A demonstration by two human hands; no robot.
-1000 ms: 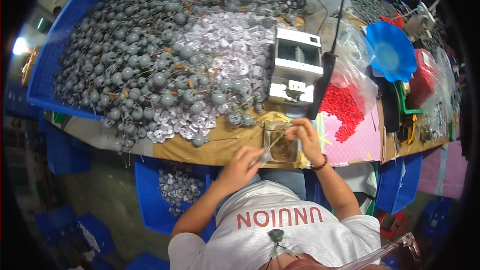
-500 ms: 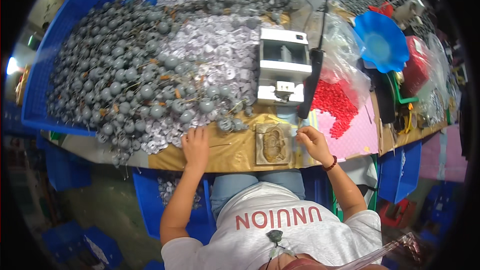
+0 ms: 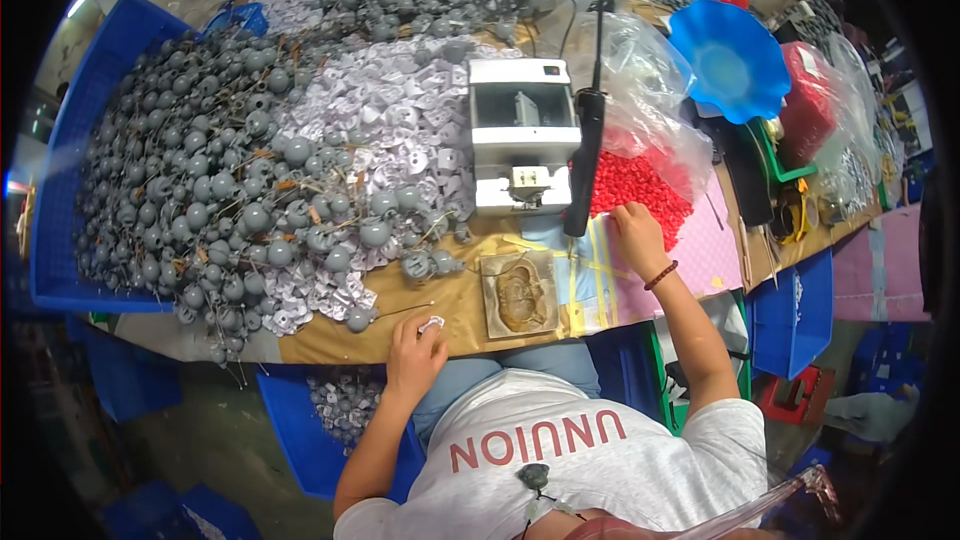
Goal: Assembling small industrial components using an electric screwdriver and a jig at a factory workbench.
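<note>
Red beads (image 3: 640, 195) beside the white machine (image 3: 522, 145) are touched by the right hand (image 3: 634, 232), fingers spread, while a small pale part (image 3: 431, 323) is pinched by the left hand (image 3: 415, 358) at the bench (image 3: 455, 305) edge; single pieces are best picked cleanly.

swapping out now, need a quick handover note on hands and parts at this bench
Left hand: at the near table edge, fingers on a small white piece.
Right hand: reaching into the red beads.
Square mould block: between the hands, nothing gripping it.
Grey ball parts and white flat pieces: heaped left of the small white machine.
Done or left count: cannot tell.
</note>
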